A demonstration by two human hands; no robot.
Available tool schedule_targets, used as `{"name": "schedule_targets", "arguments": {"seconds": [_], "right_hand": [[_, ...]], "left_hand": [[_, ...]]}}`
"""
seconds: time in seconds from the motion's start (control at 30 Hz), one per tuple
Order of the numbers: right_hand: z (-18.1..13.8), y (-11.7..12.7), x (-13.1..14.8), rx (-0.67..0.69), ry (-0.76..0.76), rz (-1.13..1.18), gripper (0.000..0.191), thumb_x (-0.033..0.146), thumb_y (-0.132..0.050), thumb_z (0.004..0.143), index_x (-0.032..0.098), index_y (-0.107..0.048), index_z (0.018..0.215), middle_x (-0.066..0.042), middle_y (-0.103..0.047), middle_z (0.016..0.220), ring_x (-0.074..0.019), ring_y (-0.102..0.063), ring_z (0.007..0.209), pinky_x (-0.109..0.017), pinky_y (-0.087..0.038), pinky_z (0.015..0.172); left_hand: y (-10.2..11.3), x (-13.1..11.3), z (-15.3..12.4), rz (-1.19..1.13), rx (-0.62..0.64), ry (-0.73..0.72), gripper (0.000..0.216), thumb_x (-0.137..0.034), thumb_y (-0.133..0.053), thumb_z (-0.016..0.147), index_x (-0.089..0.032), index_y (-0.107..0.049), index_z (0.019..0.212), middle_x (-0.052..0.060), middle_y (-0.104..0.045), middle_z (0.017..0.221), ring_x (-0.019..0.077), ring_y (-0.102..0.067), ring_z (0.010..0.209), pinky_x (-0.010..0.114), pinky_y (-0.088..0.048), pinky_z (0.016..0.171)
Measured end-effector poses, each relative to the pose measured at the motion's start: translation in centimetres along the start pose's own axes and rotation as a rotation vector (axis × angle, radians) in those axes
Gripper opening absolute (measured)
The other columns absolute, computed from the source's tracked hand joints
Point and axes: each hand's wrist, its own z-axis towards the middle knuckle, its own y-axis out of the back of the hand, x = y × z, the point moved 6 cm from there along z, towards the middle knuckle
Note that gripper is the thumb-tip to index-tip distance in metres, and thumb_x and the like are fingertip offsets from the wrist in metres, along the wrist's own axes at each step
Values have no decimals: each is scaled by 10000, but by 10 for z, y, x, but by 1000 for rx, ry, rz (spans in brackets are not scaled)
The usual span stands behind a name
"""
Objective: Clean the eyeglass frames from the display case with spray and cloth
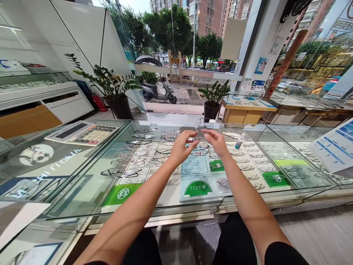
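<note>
My left hand is raised above the glass counter, its fingertips at a thin-framed pair of eyeglasses held up on edge. Just to the right, my right hand has its fingers stretched toward the same frame; they look apart from it, with nothing visible in them. Below my hands lies a pale blue printed mat with a green card. Several more eyeglasses rest on the glass to the left. A small spray bottle stands right of my right hand, beside a white cloth-like strip.
A large calculator sits on the left counter. Rows of eyeglasses fill the glass display counter. A printed sheet stands at the right. Potted plants and a window are beyond the counter.
</note>
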Motion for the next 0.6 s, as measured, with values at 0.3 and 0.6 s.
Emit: {"name": "schedule_targets", "arguments": {"seconds": [0.3, 0.6], "right_hand": [[0, -16, -10, 23, 82, -118, 535, 703, -840, 826, 234, -913, 1075, -50, -701, 834, -209, -585, 839, -345, -499, 758], [1, -13, -3, -5, 155, -79, 412, 622, -851, 853, 225, -912, 941, -24, -650, 786, -178, -569, 793, -325, -460, 715]], "left_hand": [[-7, 5, -3, -159, -42, 21, 540, -400, -879, 910, -265, -398, 1115, 142, -627, 1415, 263, -750, 1219, 431, -705, 904], [-7, 5, -1, -67, -8, 39, 535, -444, -848, 909, -267, -392, 1126, 153, -582, 1453, 277, -711, 1269, 453, -679, 923]]}}
